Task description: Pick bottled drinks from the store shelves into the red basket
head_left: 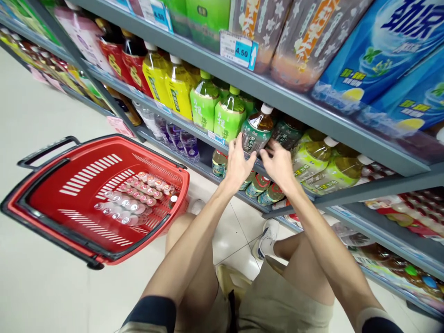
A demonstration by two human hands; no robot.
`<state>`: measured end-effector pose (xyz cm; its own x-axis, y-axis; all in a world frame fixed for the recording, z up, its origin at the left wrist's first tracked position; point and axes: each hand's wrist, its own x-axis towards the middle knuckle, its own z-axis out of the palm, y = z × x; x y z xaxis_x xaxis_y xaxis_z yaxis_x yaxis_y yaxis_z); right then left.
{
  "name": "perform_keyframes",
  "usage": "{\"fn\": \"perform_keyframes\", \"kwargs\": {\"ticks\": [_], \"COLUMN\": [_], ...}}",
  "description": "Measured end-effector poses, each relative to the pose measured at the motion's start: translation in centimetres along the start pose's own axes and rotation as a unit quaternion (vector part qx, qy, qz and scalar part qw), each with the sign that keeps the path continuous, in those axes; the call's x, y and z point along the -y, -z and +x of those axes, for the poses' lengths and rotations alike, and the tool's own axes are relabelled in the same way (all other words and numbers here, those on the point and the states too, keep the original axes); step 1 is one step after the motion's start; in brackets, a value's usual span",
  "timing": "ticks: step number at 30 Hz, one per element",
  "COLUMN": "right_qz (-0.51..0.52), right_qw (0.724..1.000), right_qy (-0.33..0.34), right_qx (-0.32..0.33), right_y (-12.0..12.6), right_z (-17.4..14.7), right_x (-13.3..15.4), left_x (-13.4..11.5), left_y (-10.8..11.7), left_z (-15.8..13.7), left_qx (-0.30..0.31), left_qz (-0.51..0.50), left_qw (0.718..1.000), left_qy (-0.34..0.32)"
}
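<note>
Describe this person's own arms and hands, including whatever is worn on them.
The left hand and right hand are ungloved. The left forearm and right forearm are slender and uncovered. The left sleeve and right sleeve both show dark navy and pale beige.

The hands partly hide the dark-labelled bottle; the right edge crops blue packs.

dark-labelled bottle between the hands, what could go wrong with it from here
The dark-labelled bottle is near the shelf's front edge, so it might topple forward if the left hand or right hand catches it unevenly. A light-green bottle stands close beside it and could get knocked too.
</note>
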<state>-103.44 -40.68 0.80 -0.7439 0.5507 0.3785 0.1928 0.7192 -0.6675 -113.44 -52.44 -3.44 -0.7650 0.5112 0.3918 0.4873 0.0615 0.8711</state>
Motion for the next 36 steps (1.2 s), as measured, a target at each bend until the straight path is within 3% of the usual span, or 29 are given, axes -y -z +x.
{"fn": "perform_keyframes", "kwargs": {"ticks": [4, 8, 15, 20, 23, 27, 30, 33, 36], "right_qz": [0.014, 0.068, 0.082, 0.107, 0.057, -0.049, -0.099, -0.111, -0.094], "right_qw": [0.999, 0.997, 0.996, 0.993, 0.998, 0.995, 0.988, 0.986, 0.985], "right_qy": [-0.009, -0.029, -0.044, -0.037, -0.039, 0.047, 0.106, 0.113, 0.108], "right_qx": [-0.028, 0.029, 0.002, 0.028, 0.008, -0.079, -0.061, -0.047, -0.096], "right_y": [1.3, -0.3, -2.3, -1.7, -0.7, -0.2, -0.6, -0.9, -0.9], "right_z": [0.5, 0.3, 0.5, 0.3, 0.4, 1.6, 2.8, 3.0, 1.3], "right_x": [0.3, 0.3, 0.3, 0.5, 0.4, 0.8, 1.2, 1.4, 1.0], "left_x": [-0.1, -0.3, -0.1, -0.2, 0.3, 1.4, 1.9, 1.8, 1.8], "left_y": [-1.1, -1.4, -1.5, -1.1, 0.1, 1.6, 2.3, 2.8, 3.4], "left_z": [0.2, 0.5, 0.6, 0.7, 1.1, 1.9, 2.3, 2.6, 2.4], "left_qx": [-0.024, -0.058, -0.065, -0.065, -0.076, -0.049, -0.029, -0.009, -0.007], "left_qz": [-0.016, -0.010, -0.023, -0.006, -0.007, -0.029, -0.041, -0.057, -0.016], "left_qw": [1.000, 0.998, 0.998, 0.997, 0.997, 0.998, 0.999, 0.998, 1.000], "left_qy": [-0.010, 0.004, 0.016, 0.028, 0.031, 0.002, -0.005, -0.002, 0.006]}}
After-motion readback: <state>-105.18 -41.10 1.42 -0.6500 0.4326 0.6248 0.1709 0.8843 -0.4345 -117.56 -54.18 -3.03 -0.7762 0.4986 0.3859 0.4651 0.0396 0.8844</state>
